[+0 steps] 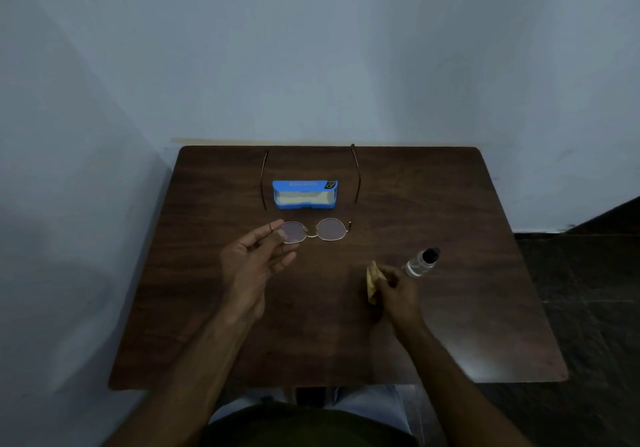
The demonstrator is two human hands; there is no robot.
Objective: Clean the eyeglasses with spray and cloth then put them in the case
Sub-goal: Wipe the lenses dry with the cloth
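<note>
Two hands at work over dark wooden table (450, 308), both in lower middle of frame.

- Left hand (258, 259): thumb and forefinger pinched the rim of the left-side lens of the eyeglasses (330, 229); other fingers loose and half spread, holding nothing.
- Eyeglasses sat at centre frame, lenses toward the wearer, temples unfolded and running up the frame on either side of the case (304, 195).
- Case: blue, open, pale lining showing, just above the glasses in frame.
- Right hand (398, 294): fingers curled round a bunched yellow cloth (373, 278), at centre right.
- Spray bottle (420, 262): clear, black cap, just beside the right knuckles; not gripped. Touching or not, could not tell.

Judgement: the wiping step was in hand, cloth ready and bottle set aside. Whether the lenses were wet with spray could not be told.

Next move likely calls for bringing cloth across to the lens while the left pinch steadies the thin frame, with light pressure only. Temples need folding before casing.
</note>
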